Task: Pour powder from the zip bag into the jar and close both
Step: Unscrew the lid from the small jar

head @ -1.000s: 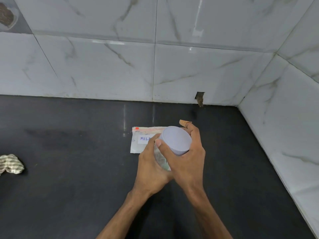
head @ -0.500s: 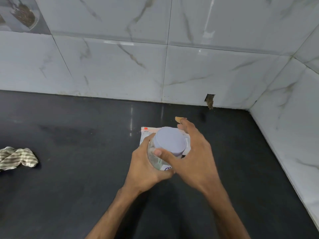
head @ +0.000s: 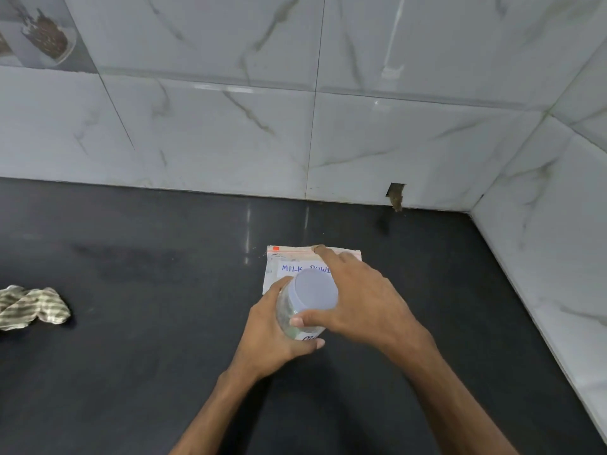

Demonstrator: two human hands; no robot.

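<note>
The right hand (head: pixel 364 300) had swung round the lid (head: pixel 315 289), thumb and fingers clasping its rim, while the left hand (head: pixel 269 333) gripped the jar (head: pixel 287 311) just in front of the zip bag (head: pixel 276 274), which lay flat on the tabletop (head: pixel 147 356). It was likely a lid twist; whether loosening or tightening, I could not tell.

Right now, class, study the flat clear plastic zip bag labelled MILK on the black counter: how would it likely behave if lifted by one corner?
The clear plastic zip bag lies flat on the black counter, so it would probably flop and sag. It shows little bulk, so it likely feels light. Its smooth film may slide easily if pushed.
</note>
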